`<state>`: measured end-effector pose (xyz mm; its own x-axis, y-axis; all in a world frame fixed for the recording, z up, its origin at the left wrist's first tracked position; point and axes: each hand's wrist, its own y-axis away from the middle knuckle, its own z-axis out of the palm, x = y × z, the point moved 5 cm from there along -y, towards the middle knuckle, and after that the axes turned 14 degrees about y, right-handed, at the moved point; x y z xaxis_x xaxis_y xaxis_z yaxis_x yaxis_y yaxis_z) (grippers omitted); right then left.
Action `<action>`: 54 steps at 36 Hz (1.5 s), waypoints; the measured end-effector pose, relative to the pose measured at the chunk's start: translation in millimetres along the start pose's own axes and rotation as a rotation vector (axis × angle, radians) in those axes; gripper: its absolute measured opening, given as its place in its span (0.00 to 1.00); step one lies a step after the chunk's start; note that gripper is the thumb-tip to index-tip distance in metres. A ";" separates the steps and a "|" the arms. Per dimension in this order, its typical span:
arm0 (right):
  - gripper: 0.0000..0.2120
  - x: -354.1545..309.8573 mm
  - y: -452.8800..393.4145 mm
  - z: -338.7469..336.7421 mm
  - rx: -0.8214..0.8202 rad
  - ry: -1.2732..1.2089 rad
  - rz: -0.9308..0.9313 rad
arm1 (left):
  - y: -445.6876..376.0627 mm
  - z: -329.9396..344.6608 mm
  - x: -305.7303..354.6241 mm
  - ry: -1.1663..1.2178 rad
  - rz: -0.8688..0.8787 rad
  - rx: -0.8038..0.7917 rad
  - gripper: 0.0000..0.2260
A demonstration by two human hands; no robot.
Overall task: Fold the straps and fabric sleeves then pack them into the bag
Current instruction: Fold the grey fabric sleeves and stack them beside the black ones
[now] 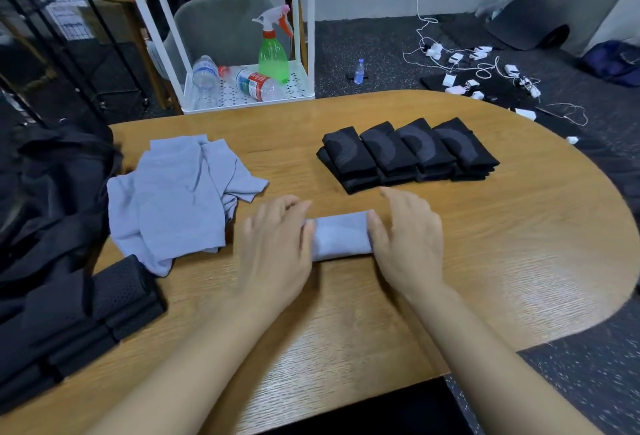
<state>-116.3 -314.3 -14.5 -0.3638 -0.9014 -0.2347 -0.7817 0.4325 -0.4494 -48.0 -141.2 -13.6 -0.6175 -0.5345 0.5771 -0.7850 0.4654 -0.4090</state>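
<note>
Folded grey sleeve lies crosswise between both hands, its long axis running left to right.

The small folded light-grey fabric sleeve (341, 235) sits on the oval wooden table (485, 244) directly ahead of the person, with the left hand (273, 247) covering its left end and the right hand (410, 244) against its right end. Both hands lie flat with relaxed fingers, pressing rather than gripping. The heap of unfolded light-grey sleeves (180, 199) and the open black fabric bag (52, 199) lie off to the left, nearer the left hand. The row of folded black patterned sleeves (408, 154) rests just beyond the right hand. Judging from this, a carry to the bag would go leftward, while another fold would shorten the piece along its left-right length.
</note>
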 end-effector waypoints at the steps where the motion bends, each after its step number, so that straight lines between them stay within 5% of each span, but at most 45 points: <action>1: 0.21 -8.5 2.8 -3.0 0.022 0.040 -0.122 | 3.2 2.6 6.9 0.033 0.015 -0.040 0.22; 4: 0.27 -26.0 20.2 10.2 -0.155 0.150 -0.447 | 15.8 22.5 21.0 0.073 -0.045 -0.289 0.33; 7: 0.29 -20.0 37.7 34.5 -0.396 0.162 -0.502 | 34.6 48.2 11.9 -0.056 -0.147 -0.510 0.35; 19: 0.43 -16.5 48.2 30.5 -0.528 0.210 -0.385 | 50.6 42.7 7.5 -0.234 -0.106 -0.487 0.42; 26: 0.28 8.4 67.2 13.2 -0.336 0.312 -0.200 | 58.6 46.4 35.3 -0.227 0.057 -0.324 0.25; 35: 0.28 64.6 70.2 -2.9 -0.158 0.460 0.022 | 6.1 107.5 78.1 -0.213 0.230 -0.556 0.35; 43: 0.11 105.4 58.2 -17.3 0.071 0.504 0.002 | -28.0 143.4 93.6 -0.225 0.361 -0.664 0.23; 54: 0.16 120.5 31.1 -0.9 0.132 0.593 0.139 | -63.5 180.3 100.5 -0.249 0.441 -0.671 0.24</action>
<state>-184.8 -409.5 -55.9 -0.7067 -0.6779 0.2025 -0.6513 0.5116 -0.5604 -69.2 -351.7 -57.1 -0.9157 -0.3087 0.2574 -0.3215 0.9469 -0.0081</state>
